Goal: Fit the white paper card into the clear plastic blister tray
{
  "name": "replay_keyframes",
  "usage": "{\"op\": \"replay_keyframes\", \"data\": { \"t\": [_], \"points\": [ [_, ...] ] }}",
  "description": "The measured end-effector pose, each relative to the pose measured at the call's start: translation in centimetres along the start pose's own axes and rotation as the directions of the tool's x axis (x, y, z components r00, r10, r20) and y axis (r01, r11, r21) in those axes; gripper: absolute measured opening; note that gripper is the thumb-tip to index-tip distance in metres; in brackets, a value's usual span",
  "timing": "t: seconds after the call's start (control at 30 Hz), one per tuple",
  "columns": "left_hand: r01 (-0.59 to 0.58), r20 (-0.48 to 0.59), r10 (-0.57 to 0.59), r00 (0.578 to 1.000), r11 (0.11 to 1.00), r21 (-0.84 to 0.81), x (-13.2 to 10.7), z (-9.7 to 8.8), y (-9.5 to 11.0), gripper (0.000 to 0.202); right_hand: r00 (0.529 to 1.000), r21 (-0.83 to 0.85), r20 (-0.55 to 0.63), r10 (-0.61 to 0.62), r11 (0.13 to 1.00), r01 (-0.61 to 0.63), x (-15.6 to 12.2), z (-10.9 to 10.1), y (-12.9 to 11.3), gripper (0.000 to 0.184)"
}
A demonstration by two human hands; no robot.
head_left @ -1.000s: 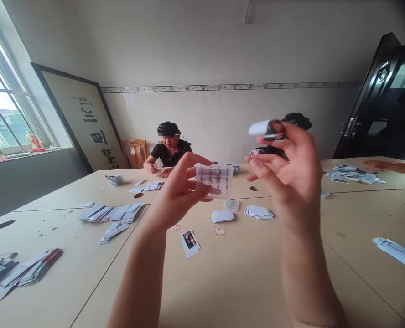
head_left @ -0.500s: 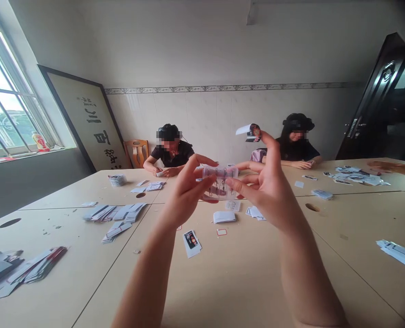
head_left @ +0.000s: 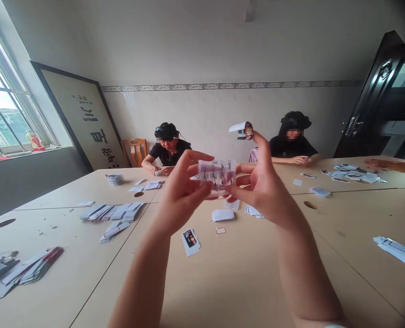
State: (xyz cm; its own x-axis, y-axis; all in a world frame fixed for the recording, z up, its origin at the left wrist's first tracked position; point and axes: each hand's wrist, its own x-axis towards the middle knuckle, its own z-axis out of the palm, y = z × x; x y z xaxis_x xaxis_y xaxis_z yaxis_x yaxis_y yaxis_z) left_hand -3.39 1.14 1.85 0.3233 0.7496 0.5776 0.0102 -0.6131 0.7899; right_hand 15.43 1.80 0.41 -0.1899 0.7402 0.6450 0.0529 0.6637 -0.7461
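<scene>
Both my hands are raised above the beige table (head_left: 243,278). My left hand (head_left: 180,193) pinches the left side of a small clear plastic packet (head_left: 217,176) with several small metal clips in it. My right hand (head_left: 266,191) pinches the packet's right side with thumb and lower fingers. Stuck at the raised fingertip of my right hand is a small curled sticker (head_left: 242,130), white on the back with a colour print. A printed card (head_left: 190,239) lies on the table below my hands.
Small stacks of white cards (head_left: 223,215) lie past my hands, fanned cards (head_left: 115,214) at the left, more at the far left (head_left: 24,271) and right edge (head_left: 399,253). Two people (head_left: 168,150) (head_left: 293,143) sit across the table. A dark door (head_left: 376,100) stands at the right.
My right hand came down and left from beside the packet and took hold of its right side. The sticker stayed at its fingertip. The packet rose slightly.
</scene>
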Motion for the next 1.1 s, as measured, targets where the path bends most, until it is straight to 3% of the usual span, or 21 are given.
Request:
{"op": "replay_keyframes", "data": {
  "t": [0.2,0.33,0.5,0.7,0.9,0.97,1.1],
  "points": [
    [-0.032,-0.054,0.038,0.998,0.993,0.118,-0.7,0.7,0.7,0.041,1.0,0.041,-0.013,-0.008,0.999,0.008,-0.1,0.0,-0.1,0.105],
    [-0.035,-0.043,0.039,0.998,0.996,0.078,-0.8,0.8,0.7,0.041,1.0,0.056,0.008,-0.023,0.998,0.022,-0.5,-0.2,-0.3,0.108],
    [-0.018,-0.027,0.019,0.999,0.999,0.048,-1.0,0.7,1.1,0.045,0.998,0.087,0.049,-0.047,0.995,0.043,-1.2,-0.6,-0.9,0.099],
    [-0.041,-0.066,0.047,0.997,0.996,0.08,-1.8,1.1,1.7,0.05,0.999,0.006,0.013,-0.052,0.999,0.052,-1.2,-0.6,-1.2,0.103],
    [-0.048,-0.086,0.059,0.995,0.991,0.124,-2.1,1.7,2.0,0.046,0.995,0.176,0.098,-0.018,0.984,0.001,-1.4,-0.7,-2.0,0.105],
    [-0.059,-0.096,0.071,0.993,0.99,0.129,-2.2,1.8,2.0,0.044,0.996,0.137,0.076,-0.037,0.99,0.027,-1.5,-0.8,-1.9,0.104],
    [-0.088,-0.12,0.104,0.987,0.987,0.131,-2.3,1.8,1.9,0.044,0.992,-0.096,-0.036,-0.123,0.988,0.119,-1.5,-0.8,-1.4,0.096]
  ]
}}
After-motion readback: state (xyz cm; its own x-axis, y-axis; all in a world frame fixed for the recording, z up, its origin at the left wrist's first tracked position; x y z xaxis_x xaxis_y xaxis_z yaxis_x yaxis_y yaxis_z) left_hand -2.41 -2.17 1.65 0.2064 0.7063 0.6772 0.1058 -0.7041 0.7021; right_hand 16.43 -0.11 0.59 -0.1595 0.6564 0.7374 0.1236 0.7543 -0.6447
